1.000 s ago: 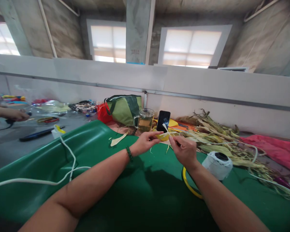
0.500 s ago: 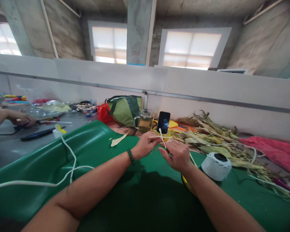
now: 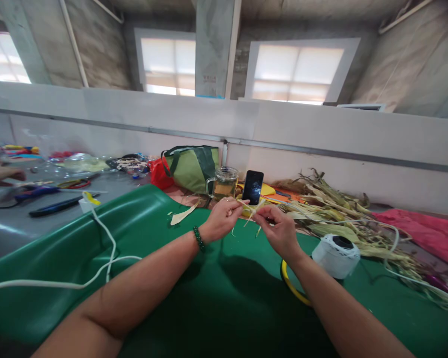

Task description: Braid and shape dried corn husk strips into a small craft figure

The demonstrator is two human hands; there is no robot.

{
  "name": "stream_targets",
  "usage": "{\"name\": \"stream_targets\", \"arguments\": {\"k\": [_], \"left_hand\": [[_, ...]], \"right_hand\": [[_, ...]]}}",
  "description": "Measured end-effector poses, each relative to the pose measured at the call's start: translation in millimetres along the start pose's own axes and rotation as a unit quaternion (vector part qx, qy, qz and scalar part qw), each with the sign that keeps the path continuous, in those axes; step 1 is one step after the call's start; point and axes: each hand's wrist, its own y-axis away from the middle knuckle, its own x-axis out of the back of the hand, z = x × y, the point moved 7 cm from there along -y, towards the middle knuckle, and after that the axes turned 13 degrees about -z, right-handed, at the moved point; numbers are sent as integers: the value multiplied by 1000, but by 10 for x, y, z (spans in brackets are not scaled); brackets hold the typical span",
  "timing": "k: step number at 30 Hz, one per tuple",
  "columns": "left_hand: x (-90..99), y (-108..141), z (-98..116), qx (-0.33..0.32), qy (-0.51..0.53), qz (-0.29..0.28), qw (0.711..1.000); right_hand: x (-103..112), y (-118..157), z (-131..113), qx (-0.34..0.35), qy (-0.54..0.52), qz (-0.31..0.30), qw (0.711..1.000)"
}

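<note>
Pale corn husk strips (image 3: 251, 214) cross one another between my two hands, above the green mat (image 3: 209, 278). My left hand (image 3: 223, 219), with a green bead bracelet (image 3: 199, 238) at the wrist, pinches them from the left. From the other side my right hand (image 3: 278, 229) grips them between thumb and fingertips. Thin ends hang below the crossing; its details are too small to make out. Just behind my hands a phone (image 3: 253, 187) leans upright, beside a glass mug (image 3: 225, 184) of yellowish liquid. A loose husk piece (image 3: 184, 215) lies to the left.
Dry corn husks (image 3: 336, 219) are heaped at right, near a white thread spool (image 3: 336, 256) and a yellow ring (image 3: 294, 283). A white cable (image 3: 59, 284) crosses the mat's left side. Another person's hand (image 3: 3, 175) is at far left, near a dark tool (image 3: 59, 205). A green bag (image 3: 192, 169) stands behind.
My right hand has turned and its fingers have closed on the strips. The strips' crossing has shifted and ends now hang lower. The other person's hand has moved left, off the purple-handled tool.
</note>
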Motion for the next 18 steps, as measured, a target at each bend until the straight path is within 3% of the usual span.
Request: {"name": "stream_targets", "arguments": {"k": [4,8,15,18], "left_hand": [[-59,-2,27,-27,143,-34,989],[-115,-27,-101,5,243,-49,969],[-160,-1,-150,32,164,-17,986],[-159,-6,-185,49,198,5,979]], "right_hand": [[-63,35,-22,28,46,-12,998],[-169,37,-34,64,85,-65,992],[-117,36,5,44,184,-54,981],[-121,33,-10,31,225,-59,972]]}}
